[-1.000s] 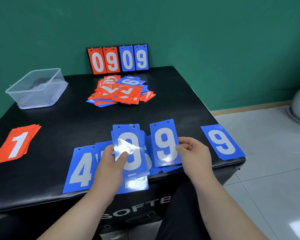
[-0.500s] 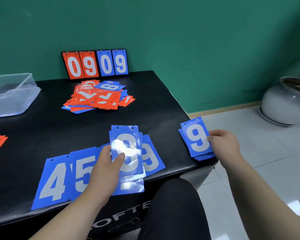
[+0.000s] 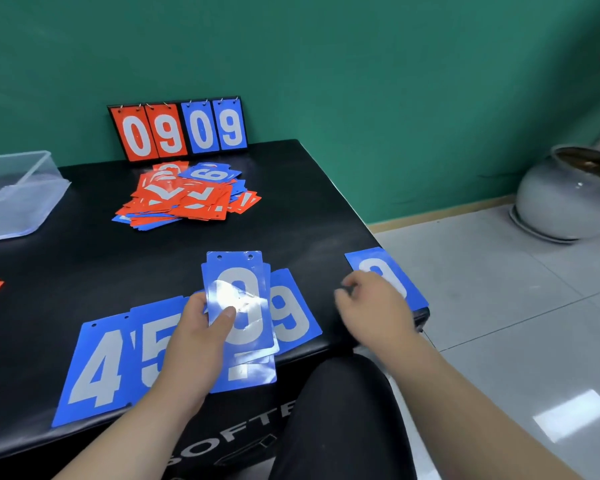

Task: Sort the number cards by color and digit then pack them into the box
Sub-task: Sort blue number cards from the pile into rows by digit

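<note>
Since half a second ago, the right hand [image 3: 373, 306] has left the blue 9 pile [image 3: 400, 282] at the right edge of the worktop [image 3: 84, 258] and now hovers just left of it. It is blurred, and its fingers look loosely curled and empty. The left hand [image 3: 194, 344] grips a stack of blue cards [image 3: 238, 306] with a 9 on top. A blue 9 card [image 3: 293, 315], a blue 5 card [image 3: 151, 336] and a blue 4 card [image 3: 94, 370] lie flat around it. Farther back sit the mixed pile of red and blue cards [image 3: 187, 197] and, far left, the clear plastic box [image 3: 18, 199].
</note>
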